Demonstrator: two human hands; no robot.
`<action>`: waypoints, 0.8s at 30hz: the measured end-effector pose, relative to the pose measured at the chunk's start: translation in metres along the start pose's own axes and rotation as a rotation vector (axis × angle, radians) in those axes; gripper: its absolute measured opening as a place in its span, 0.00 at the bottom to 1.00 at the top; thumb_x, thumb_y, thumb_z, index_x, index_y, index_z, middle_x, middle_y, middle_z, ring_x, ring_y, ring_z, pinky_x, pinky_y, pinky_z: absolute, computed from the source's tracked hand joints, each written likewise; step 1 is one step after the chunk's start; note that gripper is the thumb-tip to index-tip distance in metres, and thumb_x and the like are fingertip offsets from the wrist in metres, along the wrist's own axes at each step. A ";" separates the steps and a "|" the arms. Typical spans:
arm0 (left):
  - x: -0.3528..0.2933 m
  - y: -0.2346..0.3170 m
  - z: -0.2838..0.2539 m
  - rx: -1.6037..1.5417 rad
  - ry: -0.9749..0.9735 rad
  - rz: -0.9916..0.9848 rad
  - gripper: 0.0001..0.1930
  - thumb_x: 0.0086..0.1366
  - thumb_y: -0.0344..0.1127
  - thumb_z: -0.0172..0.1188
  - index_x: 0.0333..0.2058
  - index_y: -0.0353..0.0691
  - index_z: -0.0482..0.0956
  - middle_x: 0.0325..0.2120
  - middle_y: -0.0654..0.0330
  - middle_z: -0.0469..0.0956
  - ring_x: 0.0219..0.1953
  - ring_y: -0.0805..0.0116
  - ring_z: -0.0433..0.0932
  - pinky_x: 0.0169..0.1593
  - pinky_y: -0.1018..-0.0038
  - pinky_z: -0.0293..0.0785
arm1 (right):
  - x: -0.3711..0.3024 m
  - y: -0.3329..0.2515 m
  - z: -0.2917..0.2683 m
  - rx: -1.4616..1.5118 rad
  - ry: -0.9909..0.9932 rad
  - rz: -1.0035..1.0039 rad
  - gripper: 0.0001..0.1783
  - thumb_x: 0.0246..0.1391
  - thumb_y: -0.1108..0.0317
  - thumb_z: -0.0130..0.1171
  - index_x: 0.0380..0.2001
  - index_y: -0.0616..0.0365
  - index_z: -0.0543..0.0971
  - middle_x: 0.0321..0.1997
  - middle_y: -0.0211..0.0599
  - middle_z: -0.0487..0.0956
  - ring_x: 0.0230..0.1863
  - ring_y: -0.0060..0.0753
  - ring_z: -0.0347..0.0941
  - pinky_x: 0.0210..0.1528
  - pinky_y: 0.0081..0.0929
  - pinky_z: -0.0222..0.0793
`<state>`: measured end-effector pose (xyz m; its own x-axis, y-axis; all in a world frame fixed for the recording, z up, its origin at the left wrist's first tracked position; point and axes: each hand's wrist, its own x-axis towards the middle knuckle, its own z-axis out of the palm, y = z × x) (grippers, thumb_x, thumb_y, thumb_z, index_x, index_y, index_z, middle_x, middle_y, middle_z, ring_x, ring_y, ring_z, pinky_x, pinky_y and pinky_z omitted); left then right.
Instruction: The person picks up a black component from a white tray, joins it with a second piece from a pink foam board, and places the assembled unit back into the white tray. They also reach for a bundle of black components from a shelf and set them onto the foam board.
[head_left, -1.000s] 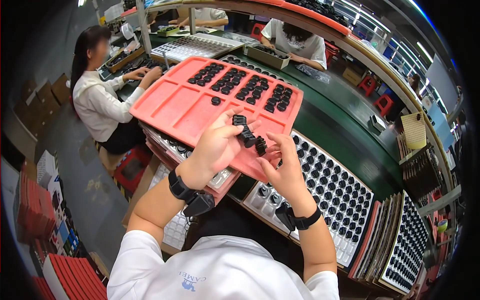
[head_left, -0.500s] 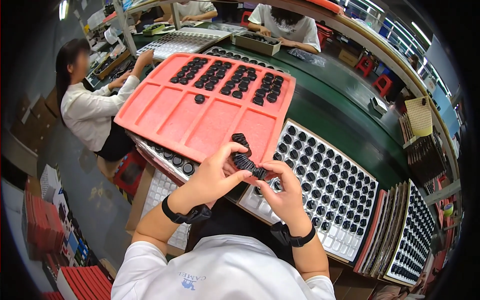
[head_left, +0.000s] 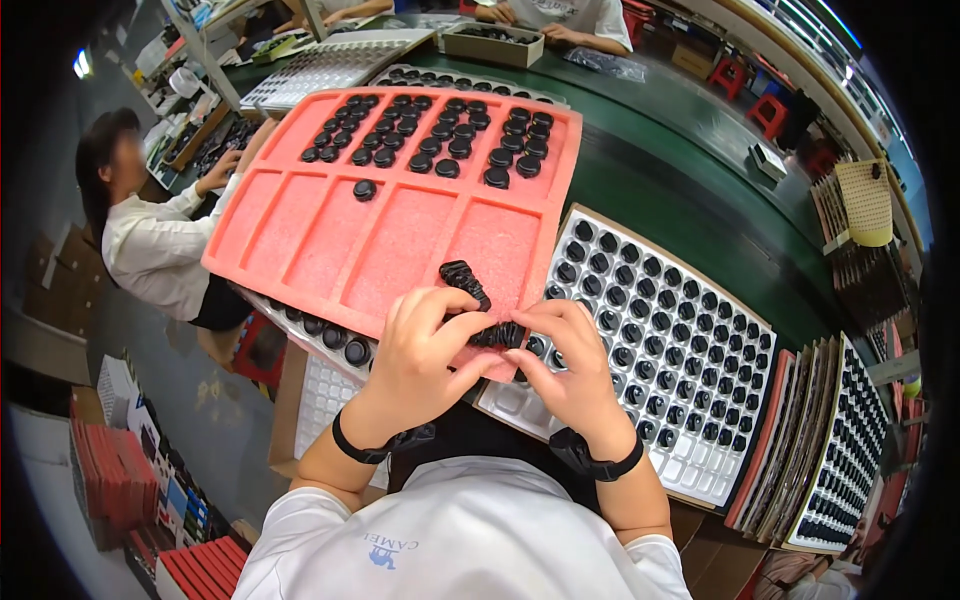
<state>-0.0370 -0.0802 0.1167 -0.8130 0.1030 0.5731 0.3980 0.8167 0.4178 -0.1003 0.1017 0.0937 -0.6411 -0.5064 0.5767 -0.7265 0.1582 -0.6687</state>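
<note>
Over the near right corner of a pink foam tray (head_left: pixel 400 240), both hands hold a short row of black ribbed round pieces (head_left: pixel 490 336). My left hand (head_left: pixel 422 350) is closed round its left end, fingers above and thumb below. My right hand (head_left: pixel 572 370) pinches the right end between thumb and fingertips. A second row of black ribbed pieces (head_left: pixel 464 282) lies in the tray just beyond my left fingers. Groups of black round caps (head_left: pixel 455 138) fill the tray's far compartments. One lone black cap (head_left: pixel 364 190) sits nearer. My fingers partly hide the held row.
Right of my hands lies a white blister tray (head_left: pixel 690 470) with rows of black parts. Upright trays (head_left: pixel 790 440) stack beyond it. A green work surface (head_left: pixel 660 170) runs behind. Co-workers sit left and across, one in a white top (head_left: pixel 160 235). More trays lie under the pink one.
My hands have drawn closer together round the held row, which is now more level and more covered by fingers. My view has shifted slightly, so the pink tray appears farther left and higher.
</note>
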 end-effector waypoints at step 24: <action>0.015 -0.029 -0.068 -0.044 -0.153 -0.056 0.13 0.50 0.28 0.63 0.36 0.36 0.75 0.35 0.55 0.75 0.36 0.64 0.73 0.40 0.71 0.69 | -0.057 0.019 -0.042 1.253 0.197 0.680 0.12 0.56 0.74 0.52 0.44 0.65 0.72 0.41 0.44 0.76 0.35 0.29 0.73 0.40 0.24 0.70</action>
<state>-0.0319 -0.1415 0.1614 -0.8882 0.1462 0.4356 0.3659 0.7983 0.4783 -0.0884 0.1691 0.0678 -0.8671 -0.4973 -0.0306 0.3537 -0.5711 -0.7408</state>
